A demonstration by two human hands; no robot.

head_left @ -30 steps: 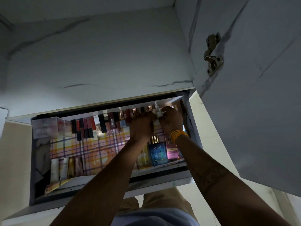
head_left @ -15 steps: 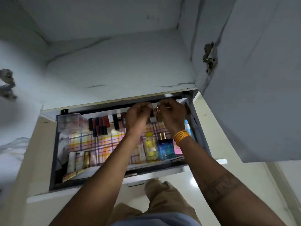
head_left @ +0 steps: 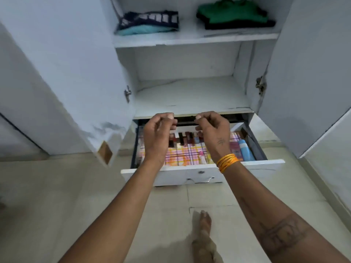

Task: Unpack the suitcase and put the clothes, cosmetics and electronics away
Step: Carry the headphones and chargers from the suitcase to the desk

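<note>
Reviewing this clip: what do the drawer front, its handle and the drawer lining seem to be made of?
Drawer front: looks like white laminated board, with a smooth flat face and faint grey streaks.
Handle: apparently metal, a thin shiny silver bar.
Lining: probably paper or thin plastic sheet, lying flat with a printed pink-yellow check; the view leaves it open.

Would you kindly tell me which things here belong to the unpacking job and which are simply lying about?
Belonging to the job:
- drawer, open
- lipsticks in the drawer
- blue bottle in the drawer
- folded clothes and green stack on the shelf
- left hand and right hand above the drawer, holding nothing visible

Just there:
- door hinge
- floor
</note>
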